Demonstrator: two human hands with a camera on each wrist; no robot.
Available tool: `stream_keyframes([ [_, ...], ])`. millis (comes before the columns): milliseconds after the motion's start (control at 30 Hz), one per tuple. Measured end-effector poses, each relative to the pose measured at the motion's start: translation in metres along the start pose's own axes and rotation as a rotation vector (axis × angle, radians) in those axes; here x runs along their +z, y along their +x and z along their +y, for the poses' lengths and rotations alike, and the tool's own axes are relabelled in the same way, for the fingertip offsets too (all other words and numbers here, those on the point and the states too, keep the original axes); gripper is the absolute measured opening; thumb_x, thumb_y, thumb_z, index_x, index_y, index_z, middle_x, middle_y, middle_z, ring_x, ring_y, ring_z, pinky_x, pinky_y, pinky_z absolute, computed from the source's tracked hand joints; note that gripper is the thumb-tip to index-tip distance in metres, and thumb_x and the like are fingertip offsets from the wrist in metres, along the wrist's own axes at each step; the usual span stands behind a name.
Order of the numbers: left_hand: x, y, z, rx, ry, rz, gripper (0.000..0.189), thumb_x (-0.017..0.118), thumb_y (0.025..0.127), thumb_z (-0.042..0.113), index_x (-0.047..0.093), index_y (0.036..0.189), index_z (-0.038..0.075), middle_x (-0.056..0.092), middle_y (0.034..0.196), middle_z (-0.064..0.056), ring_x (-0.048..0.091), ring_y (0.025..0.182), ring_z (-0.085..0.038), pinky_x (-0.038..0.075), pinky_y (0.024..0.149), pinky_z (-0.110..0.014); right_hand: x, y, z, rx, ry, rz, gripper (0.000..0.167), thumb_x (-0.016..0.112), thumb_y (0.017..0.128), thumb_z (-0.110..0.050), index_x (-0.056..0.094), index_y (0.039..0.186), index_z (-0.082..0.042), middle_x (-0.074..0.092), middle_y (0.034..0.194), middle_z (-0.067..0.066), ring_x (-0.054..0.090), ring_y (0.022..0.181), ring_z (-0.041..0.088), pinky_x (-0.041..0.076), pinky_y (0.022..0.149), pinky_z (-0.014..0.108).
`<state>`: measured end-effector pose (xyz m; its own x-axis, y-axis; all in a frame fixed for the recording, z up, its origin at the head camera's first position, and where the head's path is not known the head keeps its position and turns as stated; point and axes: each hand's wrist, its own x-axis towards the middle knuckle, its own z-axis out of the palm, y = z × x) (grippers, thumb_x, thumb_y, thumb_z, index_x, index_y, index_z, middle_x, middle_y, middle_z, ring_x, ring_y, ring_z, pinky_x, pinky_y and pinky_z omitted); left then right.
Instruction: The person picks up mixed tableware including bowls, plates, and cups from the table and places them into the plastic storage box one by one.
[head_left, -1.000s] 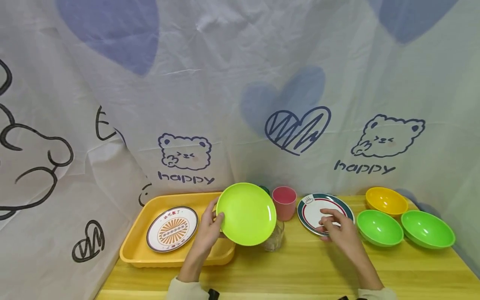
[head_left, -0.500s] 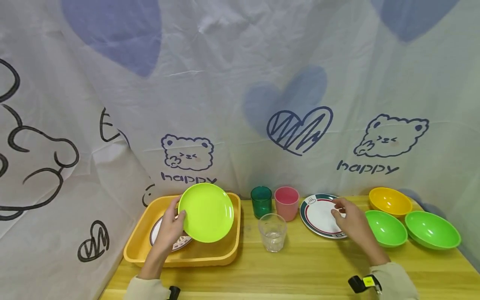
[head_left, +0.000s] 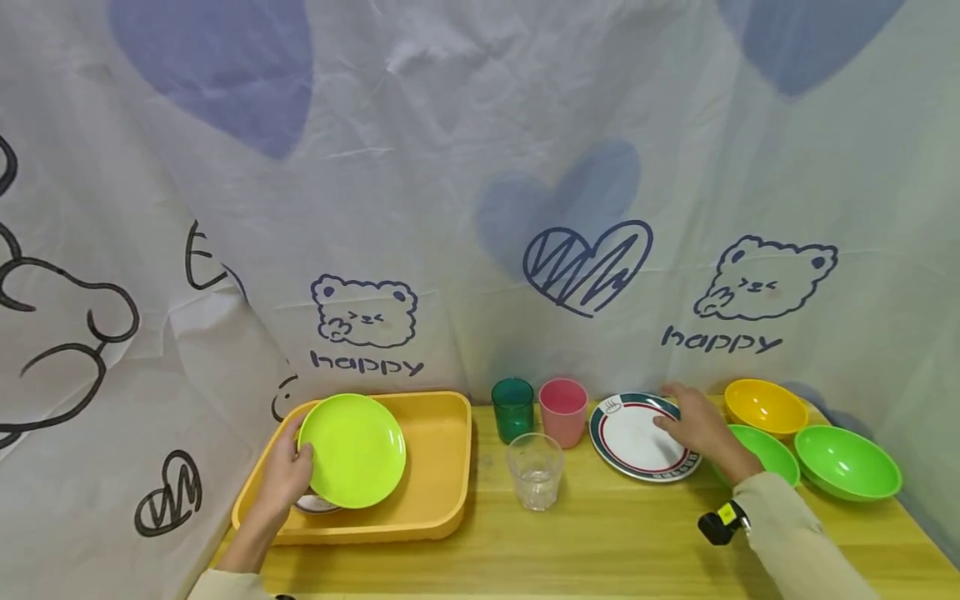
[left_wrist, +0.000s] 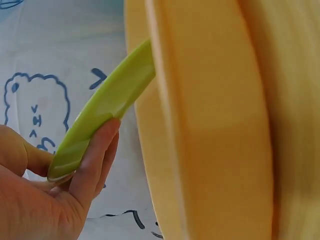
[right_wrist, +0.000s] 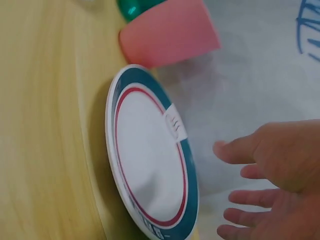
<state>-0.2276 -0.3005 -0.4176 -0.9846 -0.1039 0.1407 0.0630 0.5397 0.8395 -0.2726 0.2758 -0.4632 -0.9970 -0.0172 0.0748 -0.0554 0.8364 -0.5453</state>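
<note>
My left hand point(head_left: 282, 473) pinches the edge of a lime-green plate point(head_left: 352, 451), thumb on its upper face and fingers beneath. The plate hangs over the left part of a yellow tray point(head_left: 431, 521), covering most of a white patterned plate point(head_left: 315, 504) lying inside. In the left wrist view, the lime plate point(left_wrist: 107, 100) is tilted, its far end behind the tray wall point(left_wrist: 215, 125). My right hand point(head_left: 703, 429) hovers with fingers extended over the right side of a white plate point(head_left: 637, 442) with a teal rim. The right wrist view shows that hand point(right_wrist: 280, 180) apart from the plate point(right_wrist: 150, 155).
A green cup point(head_left: 513, 411), a pink cup point(head_left: 563, 412) and a clear glass point(head_left: 536, 471) stand between tray and white plate. At the right sit a yellow bowl point(head_left: 767, 407) and two green bowls point(head_left: 847, 462) point(head_left: 768, 454). A printed cloth point(head_left: 465, 208) hangs behind the table.
My left hand has carried the lime-green plate leftward and down over the tray, uncovering the cups and glass. My right hand has shifted slightly right, its fingers now straighter above the white plate.
</note>
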Motion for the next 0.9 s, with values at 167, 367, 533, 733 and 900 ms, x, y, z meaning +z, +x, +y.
stream_keyframes([
  [167,-0.006,-0.002,-0.011,-0.003,0.114,0.008,0.051,0.032,0.105,-0.001,0.027,0.155,-0.010,0.045,0.141,-0.040,0.065,0.086,-0.032,0.054,0.064,-0.027,0.003,0.009,0.006,0.004,-0.042,-0.050,0.071,0.073,0.095,-0.017,0.038,0.147,0.015,0.038,0.146,0.041,0.037,0.133,0.057,0.033,0.112,0.068],
  [367,-0.018,0.005,-0.025,-0.082,0.040,-0.055,0.054,0.030,0.104,-0.002,0.018,0.155,-0.015,0.052,0.123,-0.041,0.066,0.085,-0.031,0.058,0.061,-0.033,0.008,0.017,0.013,0.041,-0.094,-0.100,0.080,0.074,0.094,-0.020,0.031,0.151,0.015,0.030,0.150,0.043,0.033,0.135,0.058,0.032,0.112,0.069],
  [533,-0.029,0.012,-0.036,-0.194,-0.040,-0.100,0.057,0.030,0.103,-0.001,0.012,0.155,-0.017,0.060,0.093,-0.026,0.063,0.061,-0.019,0.058,0.049,-0.034,0.010,0.022,0.017,0.083,-0.111,-0.141,0.083,0.076,0.093,-0.023,0.029,0.151,0.014,0.030,0.147,0.044,0.035,0.131,0.059,0.034,0.110,0.070],
  [733,-0.034,0.015,-0.045,-0.240,-0.096,-0.111,0.060,0.031,0.098,-0.003,0.014,0.154,-0.017,0.058,0.092,-0.020,0.061,0.060,-0.018,0.059,0.048,-0.035,0.009,0.028,0.023,0.129,-0.166,-0.191,0.074,0.080,0.090,-0.023,0.041,0.136,0.020,0.047,0.127,0.043,0.049,0.107,0.049,0.045,0.104,0.065],
  [900,-0.035,0.019,-0.052,-0.286,-0.127,-0.137,0.054,0.032,0.096,-0.006,0.024,0.146,-0.022,0.056,0.087,-0.016,0.062,0.062,-0.017,0.061,0.052,-0.034,0.009,0.034,0.029,0.138,-0.166,-0.220,0.070,0.083,0.087,-0.022,0.045,0.130,0.020,0.056,0.119,0.038,0.054,0.099,0.044,0.049,0.101,0.062],
])
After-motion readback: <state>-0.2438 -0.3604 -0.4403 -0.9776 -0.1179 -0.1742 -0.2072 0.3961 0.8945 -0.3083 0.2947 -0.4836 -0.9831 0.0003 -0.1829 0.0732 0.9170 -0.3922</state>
